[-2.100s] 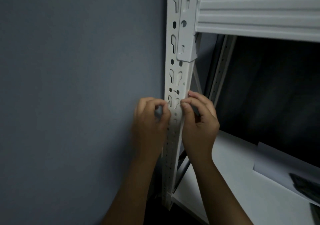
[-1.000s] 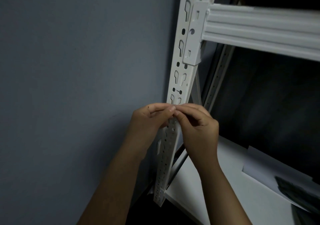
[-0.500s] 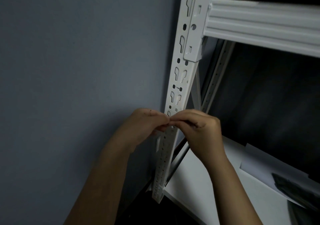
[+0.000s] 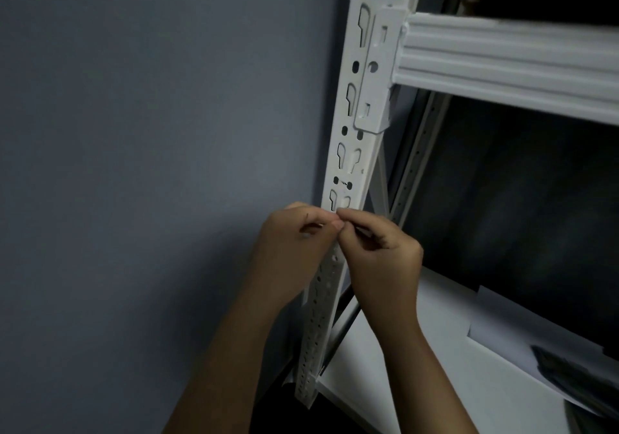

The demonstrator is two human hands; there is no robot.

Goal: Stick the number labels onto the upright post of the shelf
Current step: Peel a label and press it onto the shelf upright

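Note:
The white upright post (image 4: 352, 152) of the shelf, punched with keyhole slots and round holes, runs down the middle of the view. My left hand (image 4: 294, 242) and my right hand (image 4: 385, 259) meet in front of it, just below the lowest visible slot. Both have curled fingers, and their fingertips pinch together on something small, which I take to be a number label. The label is almost wholly hidden between the fingertips. No stuck label shows on the visible part of the post.
A white crossbeam (image 4: 502, 62) hooks into the post at the upper right. Below it lies a white shelf board (image 4: 418, 383) with a sheet of paper (image 4: 519, 330) and a dark object (image 4: 576, 376) on it. A grey wall (image 4: 134, 165) fills the left.
Earlier my thumbs pressed on the post face, one on each side. Since then the fingertips have come together in a pinch in front of the post and stayed there.

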